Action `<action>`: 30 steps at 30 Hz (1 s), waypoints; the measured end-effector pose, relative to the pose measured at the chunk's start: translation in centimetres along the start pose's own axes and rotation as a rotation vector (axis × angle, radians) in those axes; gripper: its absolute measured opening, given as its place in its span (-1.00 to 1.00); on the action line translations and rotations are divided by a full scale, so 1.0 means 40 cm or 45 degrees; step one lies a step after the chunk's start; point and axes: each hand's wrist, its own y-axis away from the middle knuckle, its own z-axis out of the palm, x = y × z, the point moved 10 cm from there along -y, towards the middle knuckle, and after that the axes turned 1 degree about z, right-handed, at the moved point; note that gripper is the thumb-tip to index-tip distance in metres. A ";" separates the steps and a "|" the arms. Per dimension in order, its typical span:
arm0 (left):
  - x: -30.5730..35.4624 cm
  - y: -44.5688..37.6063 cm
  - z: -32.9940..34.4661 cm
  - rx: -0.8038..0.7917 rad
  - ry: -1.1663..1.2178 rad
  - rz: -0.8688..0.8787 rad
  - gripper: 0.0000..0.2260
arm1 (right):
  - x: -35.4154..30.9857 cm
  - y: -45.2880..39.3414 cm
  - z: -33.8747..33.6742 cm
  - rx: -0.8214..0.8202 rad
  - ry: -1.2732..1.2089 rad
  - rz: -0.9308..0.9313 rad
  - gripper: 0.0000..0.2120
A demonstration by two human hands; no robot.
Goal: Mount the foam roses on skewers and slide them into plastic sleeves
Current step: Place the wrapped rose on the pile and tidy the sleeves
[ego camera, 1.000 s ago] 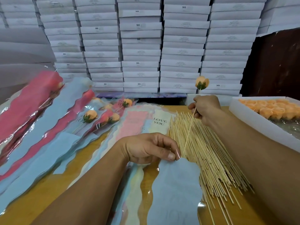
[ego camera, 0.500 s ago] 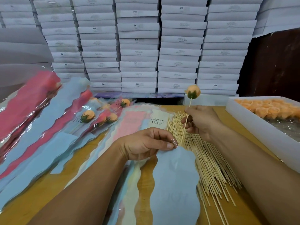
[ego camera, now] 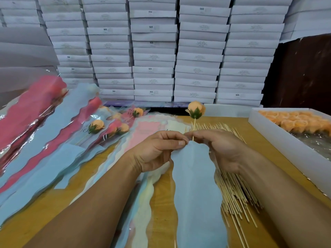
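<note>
An orange foam rose (ego camera: 196,109) with a green calyx sits on top of a thin wooden skewer (ego camera: 194,126). My right hand (ego camera: 223,151) pinches that skewer just above the mouth of a light blue plastic sleeve (ego camera: 196,190). The skewer's lower part goes down into the sleeve and is hidden there. My left hand (ego camera: 159,151) pinches the sleeve's top edge between thumb and forefinger. The sleeve lies lengthwise on the wooden table (ego camera: 75,192) toward me.
A pile of loose skewers (ego camera: 236,190) lies right of the sleeve. A white tray (ego camera: 279,140) of orange foam roses (ego camera: 293,122) stands at the right. Sleeved roses (ego camera: 96,127) and empty pink and blue sleeves (ego camera: 35,140) spread left. White boxes (ego camera: 154,51) are stacked behind.
My right hand came down and toward me, lowering the rose and pushing its skewer deeper into the blue sleeve. My left hand kept its pinch on the sleeve's mouth.
</note>
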 end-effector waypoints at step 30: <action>-0.020 0.014 0.036 -0.130 -0.086 -0.106 -0.82 | 0.004 -0.022 -0.065 0.157 -0.421 -0.046 -0.68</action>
